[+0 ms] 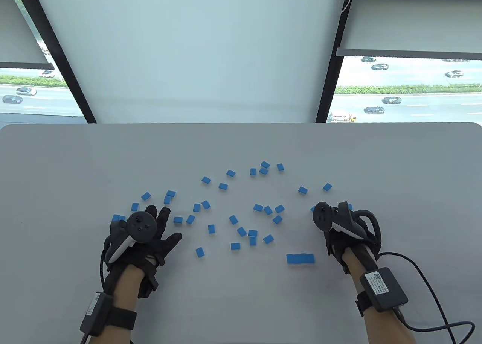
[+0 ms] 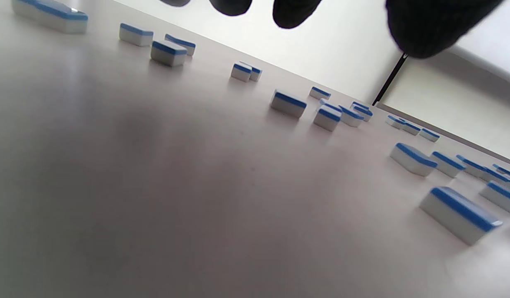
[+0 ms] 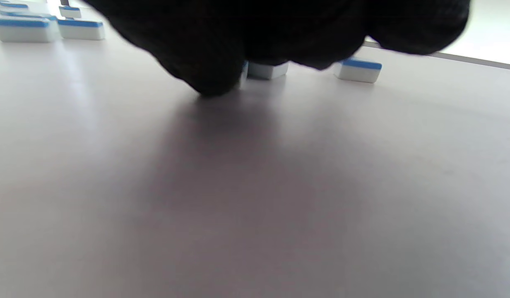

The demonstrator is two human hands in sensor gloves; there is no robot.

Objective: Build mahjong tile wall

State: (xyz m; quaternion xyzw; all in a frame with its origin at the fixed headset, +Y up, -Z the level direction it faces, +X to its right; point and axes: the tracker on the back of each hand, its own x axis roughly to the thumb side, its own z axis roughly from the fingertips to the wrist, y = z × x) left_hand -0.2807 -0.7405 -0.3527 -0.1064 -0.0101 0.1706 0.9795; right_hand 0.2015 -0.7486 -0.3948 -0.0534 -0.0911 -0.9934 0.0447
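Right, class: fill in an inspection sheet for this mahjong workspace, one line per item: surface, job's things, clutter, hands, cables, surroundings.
Surface: pale grey table, matte.
Job's things: short row of tiles set side by side near the right hand; loose tiles scattered blue side up.
Clutter: nothing seen.
Hands: left hand spread flat, fingers straight, holds nothing; right hand reaches down over tiles, grip hidden.
Cables: black cable loops from the right wrist box.
Surroundings: window blinds; road with cars outside.

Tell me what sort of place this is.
Probably an upper-floor office or lab used for recording: a plain white table against large windows with roller blinds, overlooking a road with cars, and hands wearing wired trackers.
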